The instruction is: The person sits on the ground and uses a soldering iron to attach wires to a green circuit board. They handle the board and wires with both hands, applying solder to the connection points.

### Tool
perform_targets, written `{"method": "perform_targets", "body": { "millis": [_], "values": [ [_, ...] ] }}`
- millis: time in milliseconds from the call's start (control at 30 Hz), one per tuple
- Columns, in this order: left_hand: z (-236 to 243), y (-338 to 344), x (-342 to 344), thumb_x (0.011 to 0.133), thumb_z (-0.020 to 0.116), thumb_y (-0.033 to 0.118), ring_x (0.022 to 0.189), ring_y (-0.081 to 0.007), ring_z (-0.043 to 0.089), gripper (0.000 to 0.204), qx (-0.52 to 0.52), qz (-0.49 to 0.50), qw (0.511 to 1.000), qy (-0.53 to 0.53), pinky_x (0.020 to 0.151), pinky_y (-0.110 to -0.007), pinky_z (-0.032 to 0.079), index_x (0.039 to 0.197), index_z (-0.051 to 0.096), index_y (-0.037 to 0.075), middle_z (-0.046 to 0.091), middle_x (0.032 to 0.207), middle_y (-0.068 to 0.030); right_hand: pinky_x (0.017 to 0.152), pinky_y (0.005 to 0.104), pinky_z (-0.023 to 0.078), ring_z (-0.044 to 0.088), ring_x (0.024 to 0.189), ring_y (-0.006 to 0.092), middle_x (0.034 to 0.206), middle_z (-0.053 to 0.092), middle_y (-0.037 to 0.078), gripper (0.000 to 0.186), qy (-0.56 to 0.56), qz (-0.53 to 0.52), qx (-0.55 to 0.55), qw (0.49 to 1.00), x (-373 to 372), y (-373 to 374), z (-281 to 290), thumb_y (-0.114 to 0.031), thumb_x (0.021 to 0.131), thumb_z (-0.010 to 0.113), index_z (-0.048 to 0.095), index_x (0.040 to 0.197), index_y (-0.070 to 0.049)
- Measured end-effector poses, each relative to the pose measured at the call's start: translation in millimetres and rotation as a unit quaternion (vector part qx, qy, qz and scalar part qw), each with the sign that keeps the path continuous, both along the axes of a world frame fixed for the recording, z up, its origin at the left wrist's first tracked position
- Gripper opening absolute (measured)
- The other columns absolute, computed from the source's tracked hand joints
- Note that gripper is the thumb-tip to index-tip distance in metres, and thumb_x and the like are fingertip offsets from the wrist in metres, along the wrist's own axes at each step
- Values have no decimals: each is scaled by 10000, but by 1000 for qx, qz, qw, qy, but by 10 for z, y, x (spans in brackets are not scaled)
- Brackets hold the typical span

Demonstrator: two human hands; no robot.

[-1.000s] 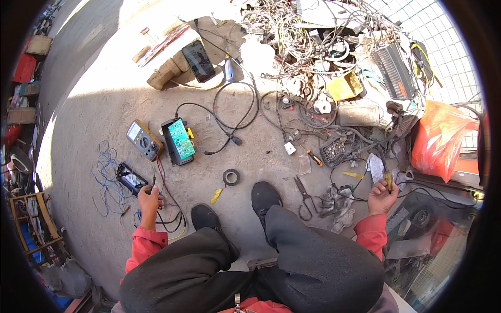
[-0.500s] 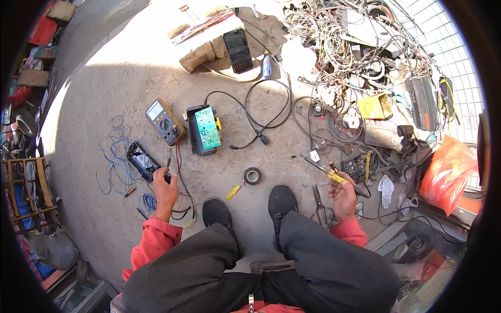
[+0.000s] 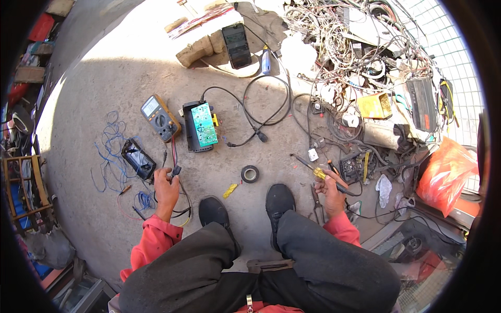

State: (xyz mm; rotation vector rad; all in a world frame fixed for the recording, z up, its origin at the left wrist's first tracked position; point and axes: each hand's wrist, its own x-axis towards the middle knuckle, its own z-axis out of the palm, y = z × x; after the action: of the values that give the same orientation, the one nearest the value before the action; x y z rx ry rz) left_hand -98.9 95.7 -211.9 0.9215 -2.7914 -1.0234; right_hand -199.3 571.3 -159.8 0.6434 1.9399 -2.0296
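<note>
In my right hand [image 3: 332, 195] is a soldering iron [image 3: 318, 172] with a yellow handle and a dark metal shaft pointing up and left. A black cord trails from its back end. My left hand [image 3: 166, 194] is closed on a small black plug-like piece [image 3: 176, 170], partly hidden by the fingers, with dark cable below it. Just above that hand lies an open black case [image 3: 138, 158] beside tangled blue wire [image 3: 108, 143]. The yellow multimeter [image 3: 160, 118] and a black housing [image 3: 192, 128] holding a green circuit board [image 3: 204, 124] are farther off.
Black tape [image 3: 250, 174] and a yellow scrap [image 3: 229, 190] lie before my shoes. Scissors [image 3: 317, 204] rest near my right hand. A smartphone [image 3: 237, 46] leans on a wooden block. Piled cables [image 3: 355, 52] and an orange bag [image 3: 450, 175] are on the right.
My right hand has moved slightly left with the soldering iron. The fingers of my left hand have shifted, and the black piece now sits at their upper right. The whole view has shifted slightly.
</note>
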Motion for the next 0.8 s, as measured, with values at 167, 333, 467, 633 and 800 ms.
{"method": "perform_targets", "body": {
  "millis": [167,333,467,633,800],
  "values": [
    [-3,35,11,774,684,11,703,-215,605,285,4,-1,1000,-1,684,-326,480,1036,579,-27,518,1054,-151,596,255,517,645,670,167,898,681,176,341,0,5,14,1000,0,-13,-28,-160,911,550,590,1161,67],
    [-48,22,30,775,693,35,706,-222,605,291,-6,-1,1000,-3,695,-341,480,1037,581,-24,518,1045,-151,593,253,515,646,666,166,900,681,180,338,-5,4,15,1000,-13,-23,-24,-154,909,545,591,1162,67],
    [-30,31,15,775,697,47,703,-229,598,296,-12,-2,1000,-13,701,-349,478,1036,581,-28,520,1038,-157,591,251,515,647,664,166,899,681,182,342,-3,6,16,1000,-18,-22,-30,-155,909,541,589,1164,67],
    [50,61,-68,773,695,48,796,-249,582,297,-51,-10,998,-37,724,-352,472,1035,581,-34,522,1019,-158,580,252,516,644,656,167,893,680,183,351,-5,-5,12,1000,-31,-11,-22,-166,905,538,589,1161,69],
    [53,71,-132,778,680,56,803,-240,576,280,-77,-31,997,7,727,-340,476,1031,597,-31,532,999,-153,572,253,516,639,646,166,882,680,178,349,-2,-5,15,1000,-41,3,-37,-166,902,537,591,1155,68]
  ]
}}
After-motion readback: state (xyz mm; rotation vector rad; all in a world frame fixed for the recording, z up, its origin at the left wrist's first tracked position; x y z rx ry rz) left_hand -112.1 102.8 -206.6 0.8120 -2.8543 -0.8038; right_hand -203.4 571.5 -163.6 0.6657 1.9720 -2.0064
